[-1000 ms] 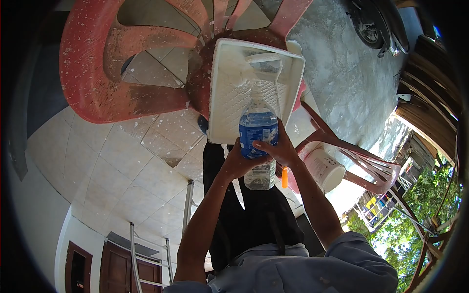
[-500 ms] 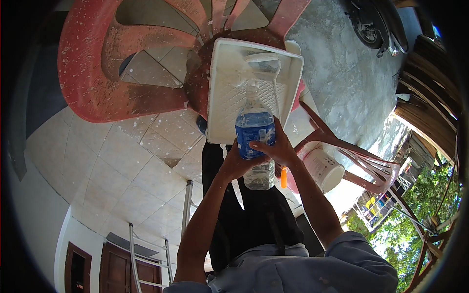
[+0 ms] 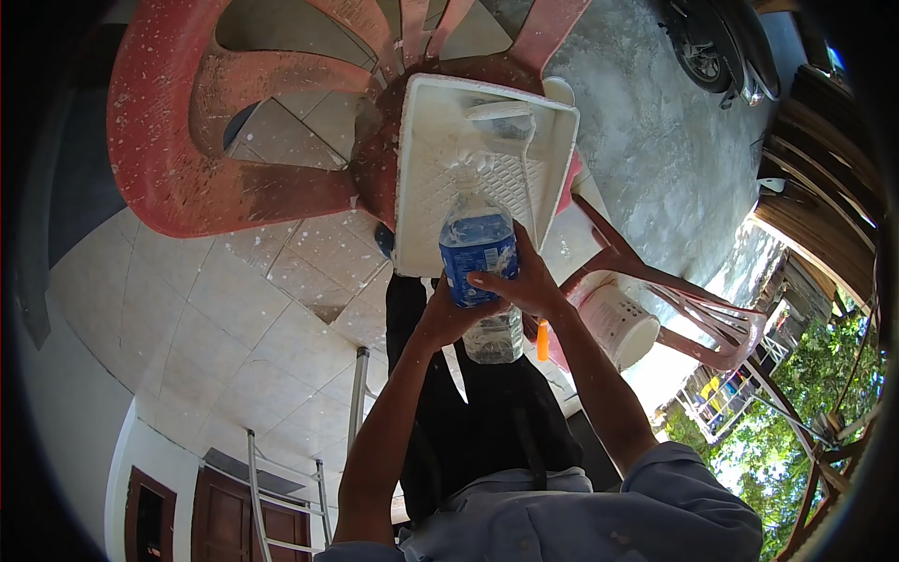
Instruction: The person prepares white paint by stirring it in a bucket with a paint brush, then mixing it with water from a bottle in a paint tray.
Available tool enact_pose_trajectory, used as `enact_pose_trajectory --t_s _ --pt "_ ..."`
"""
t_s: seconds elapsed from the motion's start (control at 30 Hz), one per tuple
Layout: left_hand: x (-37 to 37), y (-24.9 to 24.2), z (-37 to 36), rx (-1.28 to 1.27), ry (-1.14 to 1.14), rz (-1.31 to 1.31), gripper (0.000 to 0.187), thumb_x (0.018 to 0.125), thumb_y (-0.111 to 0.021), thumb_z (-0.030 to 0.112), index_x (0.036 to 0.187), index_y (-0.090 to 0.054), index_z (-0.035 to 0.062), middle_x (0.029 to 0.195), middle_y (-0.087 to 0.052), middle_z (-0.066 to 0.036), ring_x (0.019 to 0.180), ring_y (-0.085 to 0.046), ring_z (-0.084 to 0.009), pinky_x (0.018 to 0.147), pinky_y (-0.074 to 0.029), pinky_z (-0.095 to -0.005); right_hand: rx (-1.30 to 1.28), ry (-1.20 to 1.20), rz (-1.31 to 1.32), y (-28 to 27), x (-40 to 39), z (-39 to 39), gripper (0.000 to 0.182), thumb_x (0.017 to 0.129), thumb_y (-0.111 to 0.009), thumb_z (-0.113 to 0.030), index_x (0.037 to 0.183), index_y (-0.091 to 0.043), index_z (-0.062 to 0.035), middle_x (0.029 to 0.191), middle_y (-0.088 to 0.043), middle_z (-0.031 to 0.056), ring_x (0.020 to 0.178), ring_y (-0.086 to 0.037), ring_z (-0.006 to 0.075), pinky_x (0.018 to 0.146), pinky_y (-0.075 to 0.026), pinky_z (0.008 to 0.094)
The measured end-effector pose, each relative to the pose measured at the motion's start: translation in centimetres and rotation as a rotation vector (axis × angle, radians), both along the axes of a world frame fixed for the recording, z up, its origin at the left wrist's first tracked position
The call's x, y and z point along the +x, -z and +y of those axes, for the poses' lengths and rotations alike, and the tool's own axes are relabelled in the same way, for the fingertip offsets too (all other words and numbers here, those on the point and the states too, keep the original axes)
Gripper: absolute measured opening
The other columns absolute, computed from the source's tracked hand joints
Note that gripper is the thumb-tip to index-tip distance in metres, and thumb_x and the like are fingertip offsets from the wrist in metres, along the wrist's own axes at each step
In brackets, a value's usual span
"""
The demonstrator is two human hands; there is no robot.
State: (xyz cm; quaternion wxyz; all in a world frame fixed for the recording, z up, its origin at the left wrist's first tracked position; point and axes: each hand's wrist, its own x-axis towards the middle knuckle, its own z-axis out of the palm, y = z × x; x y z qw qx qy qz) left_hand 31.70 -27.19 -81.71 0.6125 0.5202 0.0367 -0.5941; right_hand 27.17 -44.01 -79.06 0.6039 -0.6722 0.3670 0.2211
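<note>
A large clear plastic bottle with a blue label [image 3: 479, 258] is held between both hands, its neck tilted over a white paint tray [image 3: 412, 187]. My left hand [image 3: 452, 312] wraps round the bottle's lower left side. From the right, my right hand [image 3: 532, 284] grips it with the thumb across the label. The tray, with pale paint and a ridged floor, rests on a paint-spattered red plastic chair [image 3: 159, 122]. Inside the tray lies a paint roller [image 3: 501, 112], its rod running toward me. An orange handle [image 3: 543, 340] shows just right of the bottle's base.
At the right, a white bucket [image 3: 623, 328] stands by another red chair [image 3: 726, 347]. A metal ladder [image 3: 257, 496] is at the lower left, near a brown door [image 3: 225, 510]. A motorcycle [image 3: 716, 51] is parked at the upper right.
The bottle has shifted slightly left, its neck end leaning further left over the tray. Both hands have moved a little with it and still hold it.
</note>
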Motion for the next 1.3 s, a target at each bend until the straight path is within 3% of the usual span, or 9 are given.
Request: enact_pose_trajectory --t_s 0.57,1.3 --pt "-0.3 0.0 -1.0 0.03 0.065 0.029 0.09 0.068 -0.089 0.029 0.136 -0.037 0.0039 0.126 -0.058 -0.012 0.116 -0.059 -0.025 0.101 -0.047 -0.0393 0.039 0.081 -0.022 -0.2 -1.1 -0.7 0.104 0.071 -0.086 -0.036 0.146 -0.024 -0.0016 0.13 -0.055 0.0201 0.12 -0.056 0.0281 0.102 -0.046 0.0406" --pt "-2.3 -0.2 -3.3 0.059 0.223 0.033 0.099 0.067 -0.089 0.039 0.138 -0.03 0.0021 0.128 -0.057 -0.015 0.115 -0.06 -0.0263 0.1 -0.05 -0.0401 0.046 0.21 0.035 -1.1 -4.5 -2.3 0.099 0.073 -0.084 -0.036 0.146 -0.025 -0.0041 0.13 -0.055 0.0196 0.121 -0.056 0.0303 0.102 -0.046 0.0428"
